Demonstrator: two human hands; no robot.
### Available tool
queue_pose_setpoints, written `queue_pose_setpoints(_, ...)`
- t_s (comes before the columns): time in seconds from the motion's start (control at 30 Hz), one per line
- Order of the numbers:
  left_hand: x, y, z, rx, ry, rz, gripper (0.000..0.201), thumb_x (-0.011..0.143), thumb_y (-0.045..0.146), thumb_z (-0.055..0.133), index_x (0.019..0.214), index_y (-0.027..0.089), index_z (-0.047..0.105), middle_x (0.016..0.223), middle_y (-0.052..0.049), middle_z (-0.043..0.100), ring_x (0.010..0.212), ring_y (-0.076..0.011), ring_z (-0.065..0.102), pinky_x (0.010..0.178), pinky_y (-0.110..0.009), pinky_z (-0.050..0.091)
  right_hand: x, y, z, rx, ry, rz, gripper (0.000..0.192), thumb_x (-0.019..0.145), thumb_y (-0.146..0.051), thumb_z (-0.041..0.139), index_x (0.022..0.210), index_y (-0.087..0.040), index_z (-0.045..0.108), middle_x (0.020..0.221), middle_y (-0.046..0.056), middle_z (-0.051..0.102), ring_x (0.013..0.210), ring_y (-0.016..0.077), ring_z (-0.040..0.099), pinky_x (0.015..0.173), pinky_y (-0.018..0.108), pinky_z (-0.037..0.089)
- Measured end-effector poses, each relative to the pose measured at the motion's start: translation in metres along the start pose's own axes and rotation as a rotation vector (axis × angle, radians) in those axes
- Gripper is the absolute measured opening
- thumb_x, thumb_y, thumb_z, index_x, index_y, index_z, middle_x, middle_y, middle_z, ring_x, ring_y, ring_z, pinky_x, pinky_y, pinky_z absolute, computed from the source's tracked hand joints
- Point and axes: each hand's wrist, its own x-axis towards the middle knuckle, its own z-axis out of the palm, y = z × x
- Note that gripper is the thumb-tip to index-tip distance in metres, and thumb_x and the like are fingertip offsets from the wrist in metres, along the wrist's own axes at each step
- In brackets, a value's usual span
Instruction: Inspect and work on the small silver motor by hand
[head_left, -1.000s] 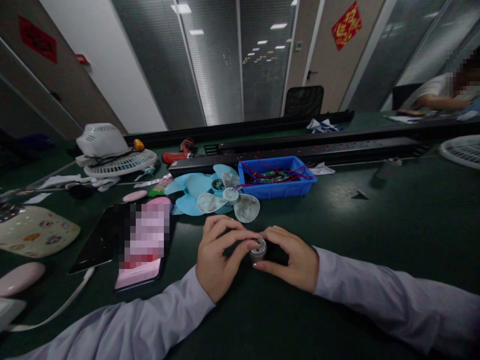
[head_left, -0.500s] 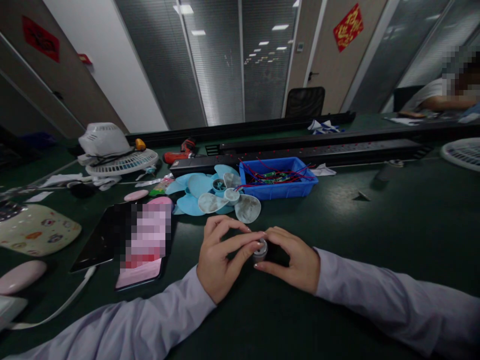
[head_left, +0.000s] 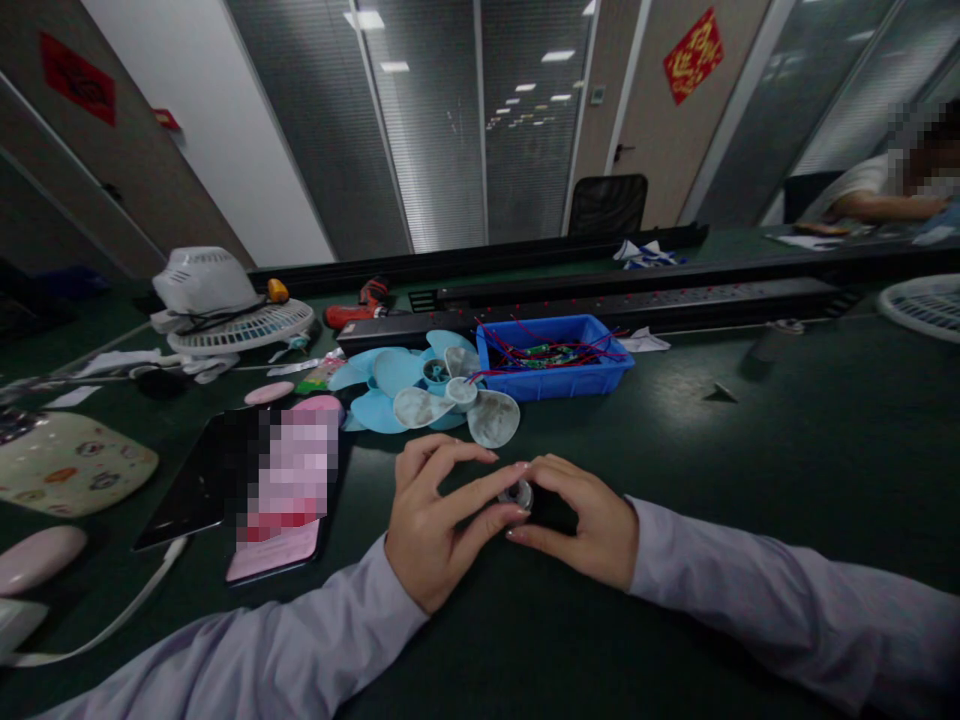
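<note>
A small grey metal-looking cylinder (head_left: 517, 494) with a dark centre in its top is held between my two hands, low over the green table. My left hand (head_left: 436, 520) has its thumb and forefinger on the cylinder, while the other fingers arch apart from it. From the right, my right hand (head_left: 589, 515) curls around the cylinder, fingertips at its far side and thumb at its near side. The fingers hide part of it, so its exact kind is unclear.
Blue and grey fan blades (head_left: 420, 385) lie just beyond my hands, beside a blue bin (head_left: 555, 380) of wired circuit boards. Phones (head_left: 277, 560) are at left. A drill (head_left: 352, 315) and a white fan (head_left: 206, 285) sit farther back. Another person (head_left: 862, 195) is at far right.
My left thumb and forefinger have shifted slightly over the cylinder, and its top now shows a dark centre. My right hand stays nearly in place.
</note>
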Motion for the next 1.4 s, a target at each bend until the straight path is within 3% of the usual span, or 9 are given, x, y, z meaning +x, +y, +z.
queue_pose_setpoints(0.2, -0.002, 0.001, 0.001, 0.020, 0.018, 0.031, 0.024, 0.085, 0.030, 0.062, 0.108, 0.032, 0.068, 0.104, -0.005, 0.064, 0.102, -0.0250, 0.046, 0.088, -0.042, 0.039, 0.000, 0.000, 0.000, 0.008, -0.002, -0.011, 0.023, 0.080, -0.033, 0.067, 0.096, -0.018, 0.059, 0.086, 0.005, 0.060, 0.081, 0.0194, 0.055, 0.072, 0.033, 0.045)
queue_pose_setpoints(0.43, -0.001, 0.005, 0.000, -0.018, -0.019, -0.040, 0.036, 0.083, 0.034, 0.064, 0.118, 0.028, 0.062, 0.110, -0.007, 0.061, 0.105, -0.0263, 0.045, 0.091, -0.043, 0.038, 0.000, -0.002, -0.001, 0.029, -0.004, -0.010, 0.029, 0.080, -0.030, 0.067, 0.105, -0.018, 0.058, 0.091, 0.006, 0.062, 0.084, 0.0202, 0.056, 0.075, 0.035, 0.045)
queue_pose_setpoints(0.53, 0.000, 0.006, 0.000, -0.062, -0.014, -0.072, 0.024, 0.084, 0.025, 0.062, 0.106, 0.029, 0.068, 0.108, -0.005, 0.060, 0.104, -0.0251, 0.045, 0.089, -0.042, 0.038, 0.000, -0.002, -0.002, 0.025, -0.011, 0.000, 0.029, 0.079, -0.031, 0.069, 0.104, -0.017, 0.060, 0.088, 0.005, 0.062, 0.083, 0.0200, 0.056, 0.074, 0.035, 0.045)
queue_pose_setpoints(0.67, 0.003, 0.006, -0.002, -0.113, -0.016, -0.120, 0.023, 0.084, 0.015, 0.061, 0.099, 0.029, 0.071, 0.105, -0.005, 0.061, 0.104, -0.0235, 0.045, 0.086, -0.039, 0.041, 0.000, -0.003, -0.002, 0.037, -0.028, 0.011, 0.034, 0.079, -0.030, 0.069, 0.110, -0.018, 0.059, 0.093, 0.005, 0.063, 0.087, 0.0202, 0.056, 0.078, 0.035, 0.045)
queue_pose_setpoints(0.97, 0.026, 0.000, -0.017, -0.135, -0.185, -0.022, 0.013, 0.083, 0.022, 0.065, 0.090, 0.029, 0.073, 0.087, -0.002, 0.066, 0.092, -0.0221, 0.050, 0.081, -0.039, 0.042, 0.001, -0.003, -0.002, 0.028, -0.024, 0.016, 0.032, 0.079, -0.030, 0.070, 0.106, -0.016, 0.060, 0.090, 0.005, 0.063, 0.084, 0.0191, 0.056, 0.076, 0.033, 0.044)
queue_pose_setpoints(1.07, 0.027, 0.003, -0.015, -0.121, -0.150, -0.023, 0.013, 0.083, 0.019, 0.064, 0.088, 0.027, 0.073, 0.084, -0.002, 0.066, 0.091, -0.0221, 0.051, 0.080, -0.039, 0.041, 0.001, -0.003, -0.002, 0.031, -0.013, 0.003, 0.031, 0.079, -0.030, 0.070, 0.105, -0.016, 0.060, 0.090, 0.005, 0.062, 0.085, 0.0191, 0.056, 0.075, 0.033, 0.044)
queue_pose_setpoints(1.27, 0.015, 0.003, -0.016, -0.089, 0.037, -0.067, 0.012, 0.082, 0.015, 0.065, 0.088, 0.023, 0.071, 0.081, -0.001, 0.068, 0.090, -0.0208, 0.052, 0.081, -0.036, 0.041, 0.001, -0.003, -0.002, 0.030, -0.013, 0.018, 0.034, 0.078, -0.030, 0.070, 0.107, -0.015, 0.060, 0.093, 0.005, 0.063, 0.087, 0.0192, 0.056, 0.078, 0.033, 0.044)
queue_pose_setpoints(1.4, -0.006, -0.015, -0.021, -0.022, -0.028, -0.140, 0.013, 0.082, 0.020, 0.064, 0.091, 0.027, 0.071, 0.082, -0.001, 0.067, 0.090, -0.0218, 0.052, 0.078, -0.036, 0.042, 0.000, -0.003, -0.003, 0.036, -0.022, 0.055, 0.036, 0.077, -0.030, 0.071, 0.108, -0.015, 0.060, 0.096, 0.006, 0.064, 0.089, 0.0199, 0.057, 0.080, 0.034, 0.045)
